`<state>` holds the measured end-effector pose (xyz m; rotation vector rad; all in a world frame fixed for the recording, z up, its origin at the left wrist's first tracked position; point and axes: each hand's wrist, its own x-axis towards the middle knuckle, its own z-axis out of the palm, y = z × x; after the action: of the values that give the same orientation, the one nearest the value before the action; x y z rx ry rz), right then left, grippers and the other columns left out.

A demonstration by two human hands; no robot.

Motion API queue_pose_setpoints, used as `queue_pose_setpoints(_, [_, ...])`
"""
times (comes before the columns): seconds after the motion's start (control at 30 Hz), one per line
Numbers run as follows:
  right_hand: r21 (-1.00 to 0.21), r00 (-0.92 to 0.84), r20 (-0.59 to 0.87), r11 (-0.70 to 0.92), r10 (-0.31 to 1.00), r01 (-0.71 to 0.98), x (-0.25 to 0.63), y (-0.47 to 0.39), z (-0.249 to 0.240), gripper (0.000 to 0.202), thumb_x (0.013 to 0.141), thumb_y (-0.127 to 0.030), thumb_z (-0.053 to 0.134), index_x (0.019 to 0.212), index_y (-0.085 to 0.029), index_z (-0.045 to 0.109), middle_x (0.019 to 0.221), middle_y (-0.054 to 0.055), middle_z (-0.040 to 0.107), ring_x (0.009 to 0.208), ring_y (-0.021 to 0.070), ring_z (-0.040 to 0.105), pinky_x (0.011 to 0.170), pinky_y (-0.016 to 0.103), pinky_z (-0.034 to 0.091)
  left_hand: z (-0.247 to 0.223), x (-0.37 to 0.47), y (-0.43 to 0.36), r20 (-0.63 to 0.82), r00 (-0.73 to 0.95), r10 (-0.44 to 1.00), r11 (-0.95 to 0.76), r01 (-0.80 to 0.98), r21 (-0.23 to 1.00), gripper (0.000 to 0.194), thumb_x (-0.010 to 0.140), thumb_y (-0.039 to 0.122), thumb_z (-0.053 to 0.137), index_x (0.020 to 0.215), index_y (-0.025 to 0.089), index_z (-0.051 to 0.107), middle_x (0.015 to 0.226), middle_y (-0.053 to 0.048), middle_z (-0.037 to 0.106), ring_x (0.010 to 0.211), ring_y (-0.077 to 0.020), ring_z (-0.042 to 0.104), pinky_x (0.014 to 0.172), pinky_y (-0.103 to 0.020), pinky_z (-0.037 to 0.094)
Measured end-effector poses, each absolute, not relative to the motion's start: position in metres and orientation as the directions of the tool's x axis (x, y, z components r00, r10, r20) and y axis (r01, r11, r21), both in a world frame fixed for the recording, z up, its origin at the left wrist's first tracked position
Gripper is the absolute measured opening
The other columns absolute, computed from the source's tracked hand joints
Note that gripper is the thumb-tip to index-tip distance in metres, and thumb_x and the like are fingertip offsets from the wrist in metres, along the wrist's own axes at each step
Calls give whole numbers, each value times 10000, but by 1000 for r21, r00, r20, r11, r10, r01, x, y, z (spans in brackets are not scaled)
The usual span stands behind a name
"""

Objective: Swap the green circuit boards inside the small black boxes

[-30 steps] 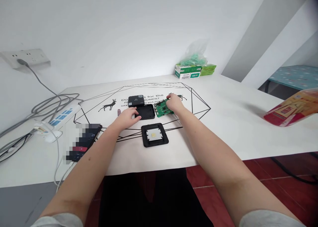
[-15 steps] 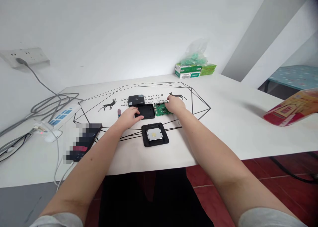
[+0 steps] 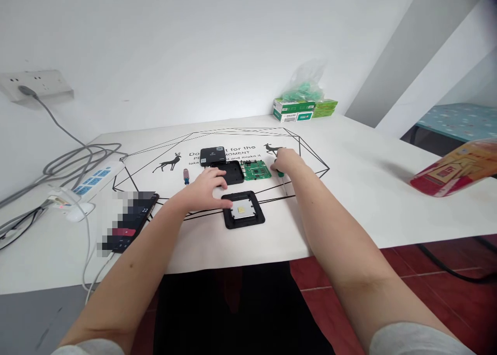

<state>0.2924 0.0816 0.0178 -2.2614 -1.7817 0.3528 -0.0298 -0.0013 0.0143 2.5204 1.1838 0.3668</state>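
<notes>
My left hand has its fingers spread. Its thumb reaches the left edge of a square black cover with a silver plate, and its fingers lie over the corner of a black casing tray. My right hand is closed around a green-handled screwdriver, whose shaft points down toward the table. Left of that hand a green circuit board lies flat against the tray. Behind the tray sits a black box. A second screwdriver lies to the left.
At the left are a phone, a power strip and tangled cables. Green and white boxes under a plastic bag stand by the wall. A red and yellow package is at the right.
My right hand has moved right, off the circuit board, and now holds the green screwdriver. My left hand has opened wider, its thumb coming nearer to the square cover.
</notes>
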Motion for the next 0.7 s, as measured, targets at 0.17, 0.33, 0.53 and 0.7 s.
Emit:
queue_pose_setpoints(0.17, [-638,144,288,78,947,766,266,70,28,492,889,-219,715,1376,-156,688,1155,129,790,1027,251,738,967,388,580,14,-9,-21,5,706,708,-658,657,367,498,747,687,931,932,273,725,1689,-105,541,1667,-453,287,1265,-632,401])
queue_pose_setpoints(0.33, [-781,-55,552,540,832,316,214,33,32,453,886,-392,726,1307,-229,692,1165,80,768,1068,234,726,869,360,622,11,-2,-18,31,705,709,-679,669,303,460,733,626,938,839,243,705,1610,-148,613,1648,-465,320,1276,-587,391])
queue_pose_setpoints(0.53, [-738,-101,637,643,764,207,185,5,25,474,915,-485,725,1336,-270,679,1359,112,721,1136,257,717,874,402,662,16,-7,-15,73,700,711,-680,657,326,409,752,625,896,875,260,761,1386,-121,718,1519,-456,462,1224,-579,445])
queue_pose_setpoints(0.7, [-664,-168,665,680,727,312,185,4,21,458,941,-523,705,1333,-287,695,1306,115,740,1123,278,715,882,440,682,16,-10,-13,75,684,725,-665,669,332,456,734,687,894,829,273,729,1243,-119,724,1427,-451,530,1149,-565,509])
